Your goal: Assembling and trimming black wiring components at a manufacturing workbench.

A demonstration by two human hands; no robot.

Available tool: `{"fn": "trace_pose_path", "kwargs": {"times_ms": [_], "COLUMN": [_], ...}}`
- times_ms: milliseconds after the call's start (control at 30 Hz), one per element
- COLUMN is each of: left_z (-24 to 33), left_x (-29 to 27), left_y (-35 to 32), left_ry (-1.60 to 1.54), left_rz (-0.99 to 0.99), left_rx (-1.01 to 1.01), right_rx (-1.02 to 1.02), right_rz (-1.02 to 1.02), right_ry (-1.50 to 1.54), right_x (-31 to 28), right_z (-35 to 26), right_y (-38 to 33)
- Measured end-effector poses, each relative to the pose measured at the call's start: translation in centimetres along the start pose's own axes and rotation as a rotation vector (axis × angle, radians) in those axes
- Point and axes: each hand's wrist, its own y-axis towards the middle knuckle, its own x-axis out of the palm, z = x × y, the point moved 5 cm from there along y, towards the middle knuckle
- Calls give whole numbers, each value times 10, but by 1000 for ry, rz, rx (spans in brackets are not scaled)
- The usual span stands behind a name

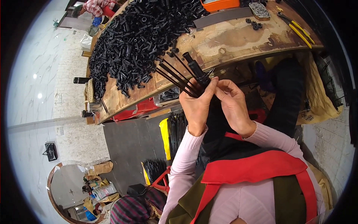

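My left hand [197, 108] is closed round a black tubular fitting [194, 67], a stepped plastic piece with a ringed lower end. Several thin black rods [172, 79] fan out to the left from the same grip. My right hand [234, 104] meets it at the fitting's lower end, thumb and fingers pinched together. What those fingertips hold is too small to make out. A few thin, pale wire ends [211, 71] show just above the fingers. Both hands are in front of the workbench's near edge, over my lap.
A large heap of black tubular fittings [138, 41] covers the left of the wooden workbench [238, 43]. Yellow-handled pliers [298, 31], a grey strip [223, 18], small black parts [254, 24] and an orange bin [220, 5] lie farther right. Bundled black rods [177, 130] stand below. Another person [99, 8] is at far left.
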Motion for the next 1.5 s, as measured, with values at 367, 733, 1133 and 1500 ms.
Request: {"fn": "trace_pose_path", "kwargs": {"times_ms": [367,733,1133,1500], "left_z": [9,14,12,28], "left_x": [20,21,15,17], "left_y": [-1,-6,-5,-11], "left_ry": [-177,-114,-96,322], "left_rz": [-175,-198,-272,-339], "left_rx": [-8,26,-6,103], "right_rx": [-44,-9,-37,-89], "right_rz": [-72,-41,-134,-123], "right_ry": [-103,-118,-39,-72], "right_x": [-5,-6,-3,-7], "right_z": [-26,-27,-21,-27], "right_y": [-6,-12,-15,-15]}}
